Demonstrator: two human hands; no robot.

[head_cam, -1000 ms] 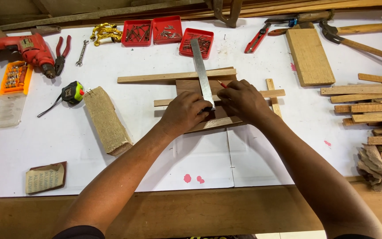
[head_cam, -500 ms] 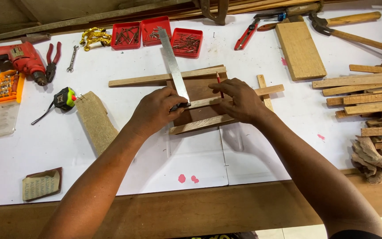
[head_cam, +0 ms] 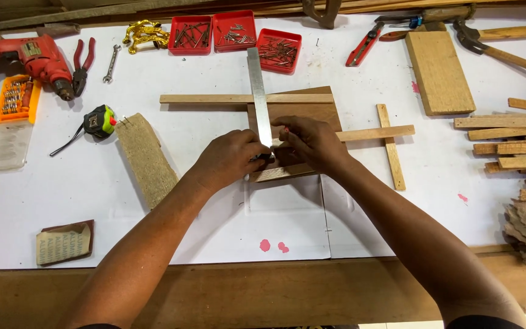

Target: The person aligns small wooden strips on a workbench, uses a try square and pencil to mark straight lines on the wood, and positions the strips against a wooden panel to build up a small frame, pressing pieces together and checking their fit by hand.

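Note:
A steel ruler (head_cam: 257, 91) lies across a brown wooden board (head_cam: 308, 113) and points away from me. My left hand (head_cam: 229, 159) grips the ruler's near end. My right hand (head_cam: 308, 143) rests on the board beside it, fingers closed on a thin pencil-like thing that is mostly hidden. A long wood strip (head_cam: 214, 98) lies across the board's far edge. A second strip (head_cam: 375, 133) runs out to the right from under my right hand, and a short strip (head_cam: 391, 146) crosses it.
Three red trays of nails (head_cam: 232, 31) stand at the back. A red drill (head_cam: 28, 56), pliers (head_cam: 81, 64), a tape measure (head_cam: 100, 120) and a rough wood block (head_cam: 145, 158) lie left. A thick plank (head_cam: 438, 72), hammer and stacked strips (head_cam: 512, 140) lie right. Sandpaper (head_cam: 63, 242) lies near left.
The ruler has swung from tilted to nearly straight across the board. Both hands have shifted with it and stay at its near end.

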